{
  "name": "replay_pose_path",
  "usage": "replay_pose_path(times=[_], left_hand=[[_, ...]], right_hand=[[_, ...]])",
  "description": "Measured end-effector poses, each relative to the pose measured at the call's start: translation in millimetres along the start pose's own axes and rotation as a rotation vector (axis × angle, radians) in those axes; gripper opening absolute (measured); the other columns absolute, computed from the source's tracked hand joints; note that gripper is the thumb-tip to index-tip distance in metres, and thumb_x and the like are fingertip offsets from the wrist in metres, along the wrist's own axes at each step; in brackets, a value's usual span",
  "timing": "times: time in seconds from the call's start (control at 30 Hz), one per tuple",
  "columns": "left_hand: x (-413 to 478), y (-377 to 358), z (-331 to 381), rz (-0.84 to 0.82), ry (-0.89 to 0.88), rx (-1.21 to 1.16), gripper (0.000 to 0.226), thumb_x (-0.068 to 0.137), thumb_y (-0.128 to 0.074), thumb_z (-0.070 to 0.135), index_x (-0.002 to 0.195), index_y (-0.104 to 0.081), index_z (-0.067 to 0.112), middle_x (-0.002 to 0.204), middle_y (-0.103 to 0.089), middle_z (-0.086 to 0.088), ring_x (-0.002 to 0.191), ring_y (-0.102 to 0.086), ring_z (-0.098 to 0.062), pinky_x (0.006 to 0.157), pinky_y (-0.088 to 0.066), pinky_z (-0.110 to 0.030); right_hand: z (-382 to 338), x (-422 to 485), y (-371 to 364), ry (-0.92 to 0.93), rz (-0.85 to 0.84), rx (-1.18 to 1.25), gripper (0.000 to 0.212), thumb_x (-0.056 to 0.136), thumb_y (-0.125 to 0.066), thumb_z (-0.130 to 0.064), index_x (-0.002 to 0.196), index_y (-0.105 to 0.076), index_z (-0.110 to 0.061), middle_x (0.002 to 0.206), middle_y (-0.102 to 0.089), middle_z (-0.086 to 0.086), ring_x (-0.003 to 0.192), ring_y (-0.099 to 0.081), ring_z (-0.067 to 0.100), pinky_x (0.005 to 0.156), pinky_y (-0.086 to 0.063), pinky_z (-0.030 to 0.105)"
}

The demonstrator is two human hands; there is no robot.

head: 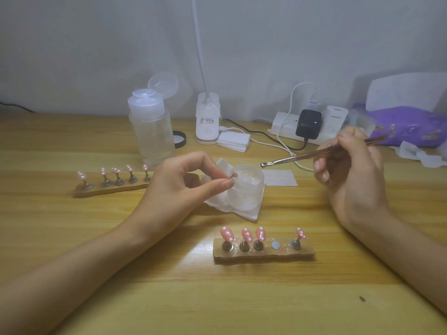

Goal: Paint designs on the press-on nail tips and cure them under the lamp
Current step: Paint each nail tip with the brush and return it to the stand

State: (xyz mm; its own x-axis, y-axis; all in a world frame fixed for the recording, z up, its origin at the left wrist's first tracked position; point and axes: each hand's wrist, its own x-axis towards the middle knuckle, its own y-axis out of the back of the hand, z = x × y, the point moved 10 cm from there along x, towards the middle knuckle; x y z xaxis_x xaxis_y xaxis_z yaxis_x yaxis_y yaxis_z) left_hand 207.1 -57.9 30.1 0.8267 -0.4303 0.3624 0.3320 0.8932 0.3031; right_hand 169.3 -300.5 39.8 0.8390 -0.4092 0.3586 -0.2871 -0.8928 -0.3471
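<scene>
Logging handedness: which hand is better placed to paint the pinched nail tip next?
Probably right: the right hand grips the brush, bristles aimed at the nail tip the left hand pinches at the jar's rim.

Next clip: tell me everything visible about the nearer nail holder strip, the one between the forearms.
The nearer holder strip is a flat tan bar with rough edges, lying on the wooden table across the view. Four metal stands on it carry pink nail tips with white dots; the fourth spot from the left shows only a bare round disc. Nothing else touches it.
</scene>
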Motion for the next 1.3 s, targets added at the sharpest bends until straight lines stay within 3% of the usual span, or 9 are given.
replay_pose_path(times=[0.1, 0.2, 0.37, 0.53, 0.7, 0.8, 1.0, 1.17, 1.3], left_hand=[[0, 0, -3, -0.002, 0.006, 0.001, 0.024, 0.076, -0.081, 0.036, 0.075, -0.068, 0.016, 0.077, -0.072, -0.002, 0.053, -0.045, -0.015, 0.052, -0.037, -0.021], [0, 0, -4, -0.003, 0.01, 0.003, 0.02, 0.076, -0.078, 0.034, 0.075, -0.068, 0.016, 0.076, -0.071, -0.001, 0.053, -0.046, -0.015, 0.052, -0.037, -0.022], [0, 0, 0, -0.004, -0.002, 0.0, 0.024, 0.074, -0.076, 0.036, 0.075, -0.067, 0.013, 0.073, -0.069, 0.004, 0.048, -0.039, -0.006, 0.048, -0.033, -0.012], [-1, 0, 1, 0.001, -0.006, 0.008, 0.025, 0.074, -0.075, 0.036, 0.076, -0.067, 0.013, 0.069, -0.067, 0.006, 0.048, -0.037, -0.006, 0.047, -0.03, -0.012], [0, -1, -1, -0.009, -0.023, 0.023, 0.024, 0.078, -0.079, 0.033, 0.077, -0.067, 0.013, 0.081, -0.071, -0.003, 0.051, -0.04, -0.012, 0.05, -0.034, -0.017], [0, -1, 1, -0.011, -0.041, 0.042, 0.024, 0.079, -0.081, 0.032, 0.077, -0.067, 0.013, 0.08, -0.069, -0.004, 0.048, -0.035, -0.006, 0.049, -0.031, -0.014], [0, -2, 3, -0.012, -0.059, 0.068, 0.017, 0.081, -0.077, 0.026, 0.077, -0.067, 0.013, 0.08, -0.065, -0.014, 0.047, -0.033, -0.008, 0.048, -0.03, -0.017], [0, -1, 5, -0.006, -0.071, 0.076, 0.016, 0.08, -0.074, 0.027, 0.077, -0.067, 0.013, 0.077, -0.065, -0.008, 0.047, -0.033, -0.007, 0.048, -0.031, -0.018], [-1, -1, 4, -0.003, -0.082, 0.069, 0.016, 0.081, -0.075, 0.027, 0.076, -0.066, 0.014, 0.066, -0.059, 0.01, 0.047, -0.032, -0.007, 0.048, -0.031, -0.018]], right_hand=[[-5, -5, -17, 0.06, -0.158, -0.033, 0.021, 0.088, -0.04, -0.012, 0.077, -0.054, -0.023, 0.061, -0.058, -0.002, 0.052, -0.053, 0.015, 0.045, -0.038, 0.019], [-12, -10, -26, 0.121, -0.247, -0.098, 0.019, 0.082, -0.034, -0.006, 0.089, -0.046, -0.018, 0.064, -0.055, 0.0, 0.053, -0.048, 0.018, 0.046, -0.038, 0.021], [-17, -6, -16, 0.126, -0.171, -0.05, 0.015, 0.077, -0.032, -0.006, 0.083, -0.04, -0.017, 0.059, -0.05, 0.002, 0.047, -0.04, 0.016, 0.044, -0.03, 0.02], [-8, -2, -5, 0.04, -0.079, 0.012, 0.011, 0.078, -0.035, -0.01, 0.081, -0.041, -0.018, 0.059, -0.051, 0.0, 0.045, -0.042, 0.013, 0.043, -0.026, 0.018], [17, -8, -14, -0.128, -0.11, 0.037, 0.023, 0.099, -0.05, -0.022, 0.076, -0.05, -0.018, 0.058, -0.059, -0.001, 0.048, -0.052, 0.01, 0.043, -0.039, 0.016], [22, -10, -21, -0.17, -0.146, -0.008, 0.025, 0.09, -0.057, -0.034, 0.074, -0.053, -0.016, 0.057, -0.062, 0.003, 0.046, -0.056, 0.012, 0.043, -0.043, 0.017], [27, -10, -19, -0.224, -0.129, -0.007, 0.024, 0.084, -0.062, -0.039, 0.068, -0.06, -0.021, 0.057, -0.063, 0.004, 0.046, -0.057, 0.011, 0.043, -0.045, 0.015], [26, -12, -24, -0.21, -0.165, -0.049, 0.023, 0.088, -0.06, -0.035, 0.072, -0.055, -0.019, 0.058, -0.063, 0.005, 0.046, -0.057, 0.013, 0.044, -0.045, 0.017], [23, -10, -19, -0.175, -0.134, -0.06, 0.024, 0.087, -0.059, -0.035, 0.072, -0.053, -0.018, 0.057, -0.062, 0.004, 0.047, -0.056, 0.013, 0.044, -0.044, 0.018]])
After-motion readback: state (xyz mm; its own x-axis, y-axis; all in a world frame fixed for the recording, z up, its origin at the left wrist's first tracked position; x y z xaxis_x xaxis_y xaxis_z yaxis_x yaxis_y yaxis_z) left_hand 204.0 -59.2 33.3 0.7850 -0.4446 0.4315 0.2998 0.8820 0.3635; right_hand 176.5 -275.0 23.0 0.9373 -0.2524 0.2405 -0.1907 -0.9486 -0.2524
